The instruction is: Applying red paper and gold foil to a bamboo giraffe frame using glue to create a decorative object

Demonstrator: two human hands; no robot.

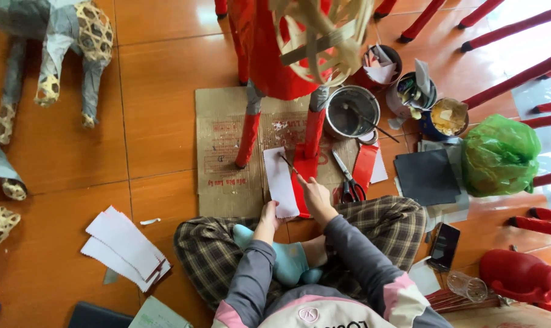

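Right hand brushing a white paper strip on a cardboard mat, left hand pinning its near end.

The right hand pinches a thin dark-handled brush, whose tip rests at the far end of the white rectangular paper strip; the left hand lies flat with its fingers pressing the strip's near edge, closed on nothing. The strip lies on the flat brown cardboard sheet, touching 1 red paper strip on its right. To coat evenly, I judge the strokes should run from the pinned end outward, with the brush lightly loaded. Just right lie the black-handled scissors; farther off stands the round metal bowl. The red-papered bamboo frame figure stands at the mat's far side. A stack of white paper sheets lies near left.
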